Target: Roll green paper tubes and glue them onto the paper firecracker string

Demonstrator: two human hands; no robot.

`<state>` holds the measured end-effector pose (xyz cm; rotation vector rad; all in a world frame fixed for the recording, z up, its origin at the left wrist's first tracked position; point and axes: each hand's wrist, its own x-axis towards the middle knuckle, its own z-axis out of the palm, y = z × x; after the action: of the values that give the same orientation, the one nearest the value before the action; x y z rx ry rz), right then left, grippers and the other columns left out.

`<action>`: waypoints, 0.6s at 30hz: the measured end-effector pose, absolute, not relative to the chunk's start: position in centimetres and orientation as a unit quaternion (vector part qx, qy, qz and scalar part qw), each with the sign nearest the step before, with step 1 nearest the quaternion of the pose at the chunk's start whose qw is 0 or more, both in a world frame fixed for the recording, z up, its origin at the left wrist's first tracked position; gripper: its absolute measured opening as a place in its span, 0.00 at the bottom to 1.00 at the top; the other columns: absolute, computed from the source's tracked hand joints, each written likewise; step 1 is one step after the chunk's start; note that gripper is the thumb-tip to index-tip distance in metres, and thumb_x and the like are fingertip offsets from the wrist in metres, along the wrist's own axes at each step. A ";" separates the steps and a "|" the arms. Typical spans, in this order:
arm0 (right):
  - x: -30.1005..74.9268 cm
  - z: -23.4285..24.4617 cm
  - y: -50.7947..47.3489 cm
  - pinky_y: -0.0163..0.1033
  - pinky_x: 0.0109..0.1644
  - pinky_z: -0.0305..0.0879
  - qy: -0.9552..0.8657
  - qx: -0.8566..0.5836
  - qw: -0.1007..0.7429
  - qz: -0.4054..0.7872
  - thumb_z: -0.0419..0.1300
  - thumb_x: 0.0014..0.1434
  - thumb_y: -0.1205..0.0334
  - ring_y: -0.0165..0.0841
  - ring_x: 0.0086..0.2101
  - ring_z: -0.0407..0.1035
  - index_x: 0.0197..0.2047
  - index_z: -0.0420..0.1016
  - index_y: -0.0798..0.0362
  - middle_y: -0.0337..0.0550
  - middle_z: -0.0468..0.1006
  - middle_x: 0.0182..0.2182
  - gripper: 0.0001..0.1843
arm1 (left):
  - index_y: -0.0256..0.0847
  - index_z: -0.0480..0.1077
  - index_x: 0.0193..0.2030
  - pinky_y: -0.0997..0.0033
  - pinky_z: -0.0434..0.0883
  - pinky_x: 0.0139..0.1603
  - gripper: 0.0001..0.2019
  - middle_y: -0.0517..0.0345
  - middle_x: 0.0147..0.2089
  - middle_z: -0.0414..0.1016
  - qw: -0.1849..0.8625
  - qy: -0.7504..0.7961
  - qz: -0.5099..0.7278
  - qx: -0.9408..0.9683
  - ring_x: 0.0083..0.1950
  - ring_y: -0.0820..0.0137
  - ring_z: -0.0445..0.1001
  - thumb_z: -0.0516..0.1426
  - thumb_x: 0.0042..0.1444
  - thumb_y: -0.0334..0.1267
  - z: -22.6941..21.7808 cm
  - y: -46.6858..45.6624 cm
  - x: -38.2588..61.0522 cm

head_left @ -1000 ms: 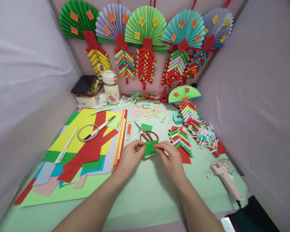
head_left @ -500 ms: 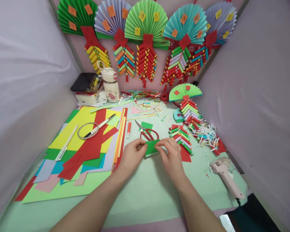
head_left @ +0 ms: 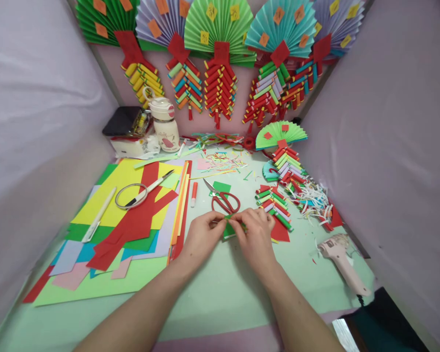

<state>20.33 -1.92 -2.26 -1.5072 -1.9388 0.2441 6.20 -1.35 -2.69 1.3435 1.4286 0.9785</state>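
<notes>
A small piece of green paper [head_left: 229, 233] is between my two hands, just above the middle of the table. My left hand [head_left: 206, 234] pinches its left side between thumb and fingers. Close beside it, the fingertips of my right hand [head_left: 252, 232] are closed on the paper near its top edge, and they cover much of it. A thin yellowish edge shows at the fingertips; what it belongs to is hard to make out. Just beyond my hands lie red-handled scissors [head_left: 225, 200] with the blades apart, partly over a green paper square [head_left: 221, 187].
Coloured paper sheets [head_left: 95, 205] lie on the left with a utility knife [head_left: 100, 215] and tape roll [head_left: 118, 199]. A glue stick [head_left: 194, 194] lies beyond my left hand. Rolled-paper firecrackers [head_left: 273, 205] and a glue gun [head_left: 342, 261] are on the right. A bottle [head_left: 165, 128] stands behind.
My right hand has moved left along the green paper, closer to my left hand, and now covers more of it. The camera view has shifted slightly.
</notes>
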 end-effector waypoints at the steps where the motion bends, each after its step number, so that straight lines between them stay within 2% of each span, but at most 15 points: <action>1: 20.3 -2.3 -1.9 0.49 0.50 0.44 -0.742 -0.577 0.329 0.092 0.57 0.62 0.59 0.39 0.40 0.62 0.32 0.74 0.48 0.39 0.77 0.33 0.07 | 0.39 0.75 0.32 0.72 0.70 0.37 0.10 0.57 0.33 0.79 0.459 0.579 0.398 0.544 0.35 0.68 0.75 0.53 0.50 0.38 -2.8 -1.4 6.2; 18: 20.0 -2.3 -2.0 0.49 0.50 0.44 -0.716 -0.605 0.340 0.076 0.60 0.58 0.60 0.39 0.39 0.63 0.29 0.73 0.49 0.39 0.77 0.31 0.06 | 0.41 0.75 0.33 0.73 0.70 0.38 0.09 0.59 0.34 0.79 0.447 0.576 0.393 0.561 0.36 0.68 0.76 0.54 0.53 0.37 -2.8 -1.6 6.3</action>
<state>20.02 -1.96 -2.31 -1.5747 -1.8649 0.1971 6.35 -1.65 -2.78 1.3883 1.4269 0.9727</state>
